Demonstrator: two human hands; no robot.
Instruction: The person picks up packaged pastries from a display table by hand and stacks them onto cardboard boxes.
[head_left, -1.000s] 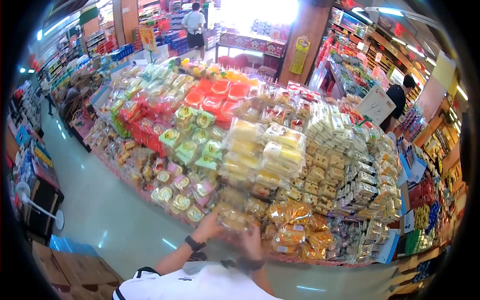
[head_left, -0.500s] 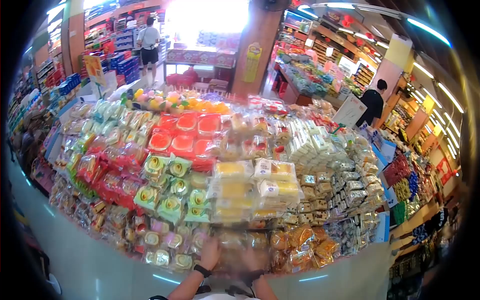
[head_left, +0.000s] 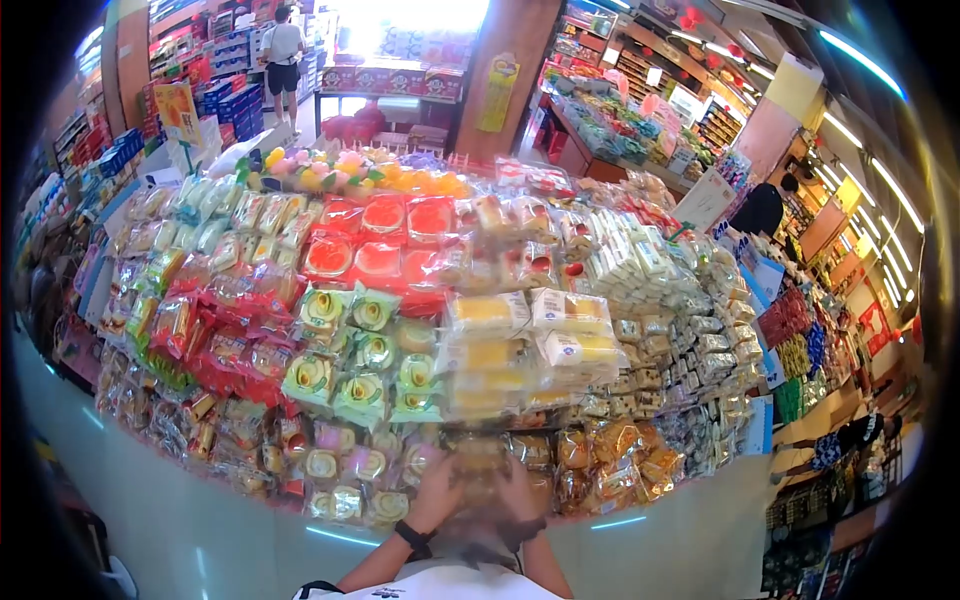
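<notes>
At the front edge of the heaped display, a blurred brownish bread packet (head_left: 478, 462) lies between my two hands. My left hand (head_left: 437, 496) is at the packet's left side, its fingers curled against it. On the other side, my right hand (head_left: 517, 497) grips the packet too, smeared by blur. Left of my hands are packs of round, pale-centred cakes (head_left: 370, 466). Golden-brown bread packs (head_left: 620, 462) lie to the right. Beyond the hands sit packs of yellow cake (head_left: 573, 311) and green-wrapped cakes (head_left: 360, 396).
Red-wrapped cakes (head_left: 383, 217) and several other packaged snacks cover the display. Sign cards stand at its left (head_left: 178, 112) and right (head_left: 705, 199). A person in a white top (head_left: 283, 50) stands far back; another in black (head_left: 762, 208) is at the right. Pale floor (head_left: 250, 545) runs along the front.
The camera view has shifted a little, and the person in black appears lower behind the sign. My hands remain at the front edge, slightly further up and right in view.
</notes>
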